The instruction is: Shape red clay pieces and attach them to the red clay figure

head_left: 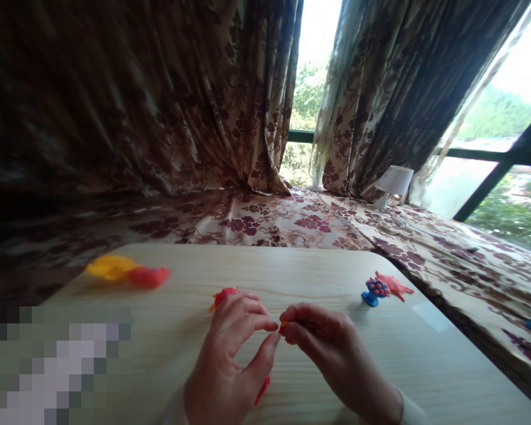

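Above the middle of the table [172, 330], the right hand [331, 337] is pinching a red-and-yellow piece [284, 326], apparently unfinished; the left hand [232, 348] is curving beside it, grip unclear. Toward the table's right, a seemingly complete blue model [371, 295] is standing.

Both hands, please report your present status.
Right hand: pinching small red-yellow piece. Left hand: fingertips close beside it, contact unclear. Red object: partly hidden behind left hand.

Above a pale wood-grained table [292, 265], the bare right hand [338, 348] pinches a small red-and-yellow piece [283, 328], the bare left hand [232, 348] close beside it. A blue stemmed figure with pink balls [374, 291] stands farther right.
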Tool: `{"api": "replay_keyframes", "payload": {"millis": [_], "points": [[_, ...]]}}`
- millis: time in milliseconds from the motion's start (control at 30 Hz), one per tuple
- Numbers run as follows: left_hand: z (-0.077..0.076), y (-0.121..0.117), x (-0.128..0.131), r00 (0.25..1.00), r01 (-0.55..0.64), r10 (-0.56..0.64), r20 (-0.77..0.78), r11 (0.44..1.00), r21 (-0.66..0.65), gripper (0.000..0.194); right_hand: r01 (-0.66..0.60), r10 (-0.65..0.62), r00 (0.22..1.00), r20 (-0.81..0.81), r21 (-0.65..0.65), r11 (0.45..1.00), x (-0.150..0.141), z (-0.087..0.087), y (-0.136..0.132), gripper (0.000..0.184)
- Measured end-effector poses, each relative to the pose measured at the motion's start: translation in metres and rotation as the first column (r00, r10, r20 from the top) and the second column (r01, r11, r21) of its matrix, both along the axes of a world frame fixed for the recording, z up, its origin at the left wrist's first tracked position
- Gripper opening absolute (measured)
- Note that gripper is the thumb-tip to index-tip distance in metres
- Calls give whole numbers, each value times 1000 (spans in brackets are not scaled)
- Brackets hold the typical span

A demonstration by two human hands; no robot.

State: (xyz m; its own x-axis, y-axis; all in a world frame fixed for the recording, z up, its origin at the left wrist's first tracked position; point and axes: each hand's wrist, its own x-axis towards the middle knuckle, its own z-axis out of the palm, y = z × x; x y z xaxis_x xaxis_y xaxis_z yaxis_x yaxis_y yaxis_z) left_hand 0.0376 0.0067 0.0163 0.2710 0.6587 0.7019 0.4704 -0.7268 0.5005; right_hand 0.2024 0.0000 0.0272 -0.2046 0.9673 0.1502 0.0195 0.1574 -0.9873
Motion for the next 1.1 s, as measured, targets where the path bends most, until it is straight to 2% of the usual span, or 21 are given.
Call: {"api": "replay_keyframes", "payload": {"millis": [200, 433, 667, 800, 967, 1100], "points": [[2, 1, -4, 999, -40, 39, 24, 999, 10, 16, 8, -11, 998, 57, 51, 999, 3, -2, 2, 14], [0, 1, 0, 998, 18, -15, 62, 999, -45, 14, 1, -8, 998, 68, 110, 994, 0, -3, 0, 8], [4, -1, 2, 998, -1, 9, 67, 993, -121, 11, -33, -21, 981, 192, 269, 962, 0, 0, -1, 10], [7, -4, 3, 1000, -5, 6, 13, 997, -73, 12, -38, -42, 972, 230, 334, 942, -1, 1, -1, 11], [8, -5, 3, 999, 18, -13, 38, 992, -127, 11, 13, -77, 980, 186, 324, 946, -1, -3, -2, 6], [7, -5, 2, 997, 37, -23, 67, 974, -221, 12, -12, -48, 981, 189, 305, 952, 0, 2, -3, 7]]}}
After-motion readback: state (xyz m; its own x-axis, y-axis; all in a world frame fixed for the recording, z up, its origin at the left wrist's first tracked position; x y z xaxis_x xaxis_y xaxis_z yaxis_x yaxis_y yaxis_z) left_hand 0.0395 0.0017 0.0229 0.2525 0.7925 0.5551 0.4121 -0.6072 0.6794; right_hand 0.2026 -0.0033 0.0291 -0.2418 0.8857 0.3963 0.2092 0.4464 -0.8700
